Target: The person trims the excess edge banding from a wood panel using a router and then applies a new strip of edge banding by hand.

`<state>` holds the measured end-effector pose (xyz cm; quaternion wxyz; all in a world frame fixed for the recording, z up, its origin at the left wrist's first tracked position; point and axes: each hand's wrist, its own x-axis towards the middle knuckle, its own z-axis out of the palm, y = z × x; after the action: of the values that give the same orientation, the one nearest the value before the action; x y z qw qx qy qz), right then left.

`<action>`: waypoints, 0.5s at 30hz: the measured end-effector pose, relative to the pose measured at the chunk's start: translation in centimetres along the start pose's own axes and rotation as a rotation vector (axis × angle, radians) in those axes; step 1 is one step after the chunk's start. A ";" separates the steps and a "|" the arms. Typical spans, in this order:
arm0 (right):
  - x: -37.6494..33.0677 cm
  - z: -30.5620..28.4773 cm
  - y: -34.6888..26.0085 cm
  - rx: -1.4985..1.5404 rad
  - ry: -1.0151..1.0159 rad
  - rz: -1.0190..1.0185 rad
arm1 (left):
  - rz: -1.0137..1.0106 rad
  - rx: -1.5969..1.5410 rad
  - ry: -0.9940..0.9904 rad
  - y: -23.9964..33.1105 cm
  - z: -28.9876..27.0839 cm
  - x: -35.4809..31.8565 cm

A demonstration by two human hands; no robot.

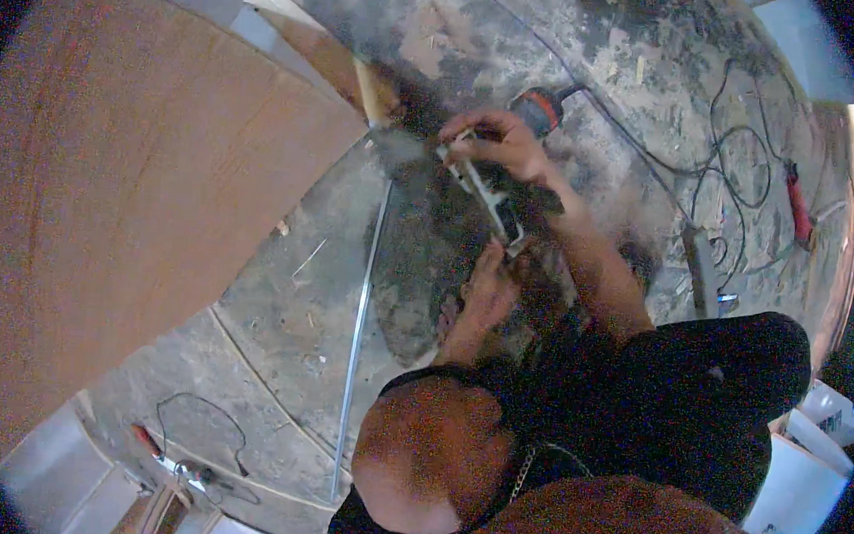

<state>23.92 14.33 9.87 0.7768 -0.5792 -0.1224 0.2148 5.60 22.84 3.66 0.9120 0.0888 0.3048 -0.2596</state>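
Both of my hands are on a narrow, light-coloured metal fitting [494, 198] with dark openings along it, held slantwise above the floor. My right hand [502, 144] is closed round its far end, fingers curled over the top. At the near end, my left hand [490, 290] pinches it with thumb and fingers. The image is grainy, so the fitting's exact kind cannot be made out. Just beyond my right hand lies a corded power tool [538, 111] with an orange and dark body, partly hidden by that hand.
A big brown wooden panel [143, 184] fills the left. A long thin metal strip [363, 312] lies on the dusty concrete floor [290, 347]. Rightward are looping cables [710, 174], a grey block [700, 268] and a red-handled tool [798, 208]. White packages [807, 473] stand at lower right.
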 end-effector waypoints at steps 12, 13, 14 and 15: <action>1.1 -0.1 0.4 -0.194 0.034 0.007 | 0.132 0.143 -0.097 0.4 0.2 -0.4; 1.1 0.0 0.5 -0.144 0.033 0.011 | 0.164 0.164 -0.061 0.3 0.8 -0.7; 1.1 0.0 0.7 -0.095 0.033 0.017 | 0.176 0.201 -0.073 0.5 1.4 -1.0; 1.0 -0.3 0.7 -0.103 0.025 0.026 | 0.184 0.234 -0.090 0.6 2.0 -1.1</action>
<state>24.80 14.69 9.04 0.7447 -0.6224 -0.1162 0.2109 6.13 23.18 5.91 0.9282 0.2102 0.2217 -0.2123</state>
